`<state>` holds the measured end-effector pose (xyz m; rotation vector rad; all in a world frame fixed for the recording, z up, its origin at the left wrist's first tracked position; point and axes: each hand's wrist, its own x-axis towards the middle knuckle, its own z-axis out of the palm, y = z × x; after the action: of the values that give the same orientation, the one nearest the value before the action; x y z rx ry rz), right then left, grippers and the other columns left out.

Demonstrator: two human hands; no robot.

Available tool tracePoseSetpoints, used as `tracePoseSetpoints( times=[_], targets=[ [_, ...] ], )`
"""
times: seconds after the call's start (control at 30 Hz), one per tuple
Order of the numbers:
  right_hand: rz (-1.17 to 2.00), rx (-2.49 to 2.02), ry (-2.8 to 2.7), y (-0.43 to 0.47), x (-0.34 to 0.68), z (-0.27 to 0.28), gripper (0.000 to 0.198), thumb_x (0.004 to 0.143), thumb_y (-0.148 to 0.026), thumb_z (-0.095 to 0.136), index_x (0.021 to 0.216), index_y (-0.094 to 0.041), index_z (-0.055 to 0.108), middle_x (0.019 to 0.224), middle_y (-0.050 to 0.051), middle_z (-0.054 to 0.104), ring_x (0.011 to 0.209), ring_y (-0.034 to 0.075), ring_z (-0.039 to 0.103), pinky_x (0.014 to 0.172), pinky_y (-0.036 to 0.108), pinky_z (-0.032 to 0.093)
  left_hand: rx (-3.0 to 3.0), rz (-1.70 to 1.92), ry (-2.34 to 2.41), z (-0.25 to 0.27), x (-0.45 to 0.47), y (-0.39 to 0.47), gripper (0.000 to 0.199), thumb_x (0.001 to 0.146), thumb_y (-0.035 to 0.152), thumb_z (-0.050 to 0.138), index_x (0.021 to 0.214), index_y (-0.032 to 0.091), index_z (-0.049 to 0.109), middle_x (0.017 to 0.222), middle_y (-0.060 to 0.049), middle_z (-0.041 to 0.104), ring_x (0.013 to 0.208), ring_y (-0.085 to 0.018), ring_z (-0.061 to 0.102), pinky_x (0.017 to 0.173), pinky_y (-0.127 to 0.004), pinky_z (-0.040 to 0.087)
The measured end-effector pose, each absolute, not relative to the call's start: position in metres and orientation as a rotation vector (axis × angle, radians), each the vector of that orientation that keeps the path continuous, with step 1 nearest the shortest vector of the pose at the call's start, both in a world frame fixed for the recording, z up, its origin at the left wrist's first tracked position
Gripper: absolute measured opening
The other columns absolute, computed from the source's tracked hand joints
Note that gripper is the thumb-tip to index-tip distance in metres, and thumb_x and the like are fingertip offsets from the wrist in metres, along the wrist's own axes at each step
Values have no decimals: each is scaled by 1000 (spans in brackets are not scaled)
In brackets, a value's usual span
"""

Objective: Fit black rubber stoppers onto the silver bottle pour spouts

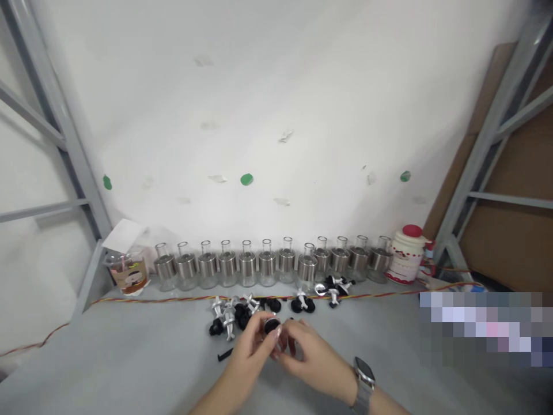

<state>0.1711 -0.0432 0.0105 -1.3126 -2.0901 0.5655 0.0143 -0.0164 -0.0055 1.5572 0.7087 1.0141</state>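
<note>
My left hand [254, 341] curls around a small round black part with a silver rim [272, 325], holding it above the grey table. Close beside it, my right hand [305, 346] has its fingers bent and pressed together near the same part; what lies between those fingers is hidden. Several silver-and-black stopper pieces [228, 320] lie just left of and behind my hands. More such pieces [302, 301] rest behind my right hand, and another group [334, 288] sits farther right. A thin black strip [224, 355] lies by my left wrist.
Glass bottles with steel sleeves [247, 263] line the back by the wall. A plastic cup [129, 274] stands at the left end, a cream jar with a red lid [406, 256] at the right. A twisted wire [173, 299] crosses the table [142, 351]. Metal posts [71, 132] frame both sides.
</note>
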Motion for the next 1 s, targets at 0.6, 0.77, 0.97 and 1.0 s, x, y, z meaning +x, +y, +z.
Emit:
tracePoseSetpoints(
  times=[0.6,0.77,0.97,1.0],
  targets=[
    [220,-1359,-2173,-41,173,10,13,80,-29,59,79,-19,50,72,-1,60,65,16,53,70,31,35,1598,1076,829,-7,14,-14,26,82,35,52,104,21,53,88,-2,57,72,-14,54,66,-24,46],
    [-236,-1363,-2397,-38,173,13,13,84,-28,56,81,-16,52,76,6,62,68,21,56,66,33,32,1735,957,1073,-8,15,-17,34,81,40,50,106,18,59,77,-3,60,57,-15,54,57,-27,46],
    [-378,-1258,-2428,-34,178,9,15,89,-26,44,79,-17,52,73,6,61,66,22,54,66,34,32,1878,896,945,-5,14,-20,38,84,41,47,113,20,56,93,-6,59,86,-19,55,79,-30,42],
    [-340,-1262,-2396,-33,180,8,18,90,-26,42,78,-17,51,71,6,61,65,21,53,66,34,32,1922,844,935,-4,12,-18,41,80,43,53,114,21,56,87,-4,57,79,-18,55,72,-28,44]
  ],
)
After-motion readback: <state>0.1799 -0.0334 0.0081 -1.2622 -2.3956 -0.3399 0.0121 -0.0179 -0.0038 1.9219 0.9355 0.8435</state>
